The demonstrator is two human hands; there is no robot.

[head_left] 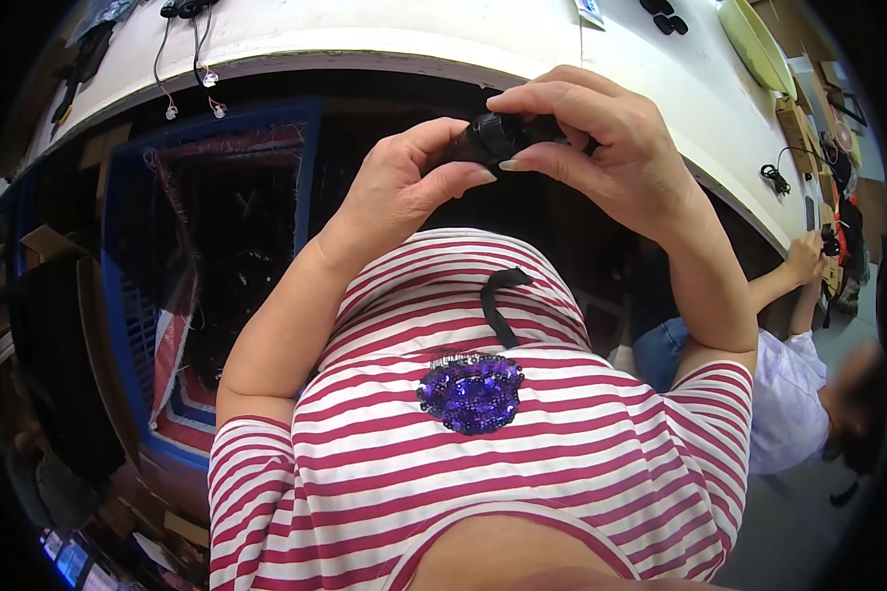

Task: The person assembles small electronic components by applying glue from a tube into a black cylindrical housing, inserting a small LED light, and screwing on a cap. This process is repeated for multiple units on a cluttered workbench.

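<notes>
Both my hands are raised at the table's front edge, gripping one black cylindrical piece [494, 136] with a ribbed ring, perhaps a flashlight. My left hand [404, 179] pinches its left end between thumb and fingers. From the right, my right hand [601, 133] closes on the other end, its thumb and index finger at the ribbed ring. The piece lies roughly sideways between them. Its two ends are mostly covered by my fingers, so its full length is hidden.
A white table [384, 30] curves across the top, with wired small parts [210, 79] hanging over its edge. Black pieces [665, 18] and a pale green basin [756, 44] are on it. A blue crate [128, 246] with a striped liner stands lower left. A co-worker [793, 394] is at right.
</notes>
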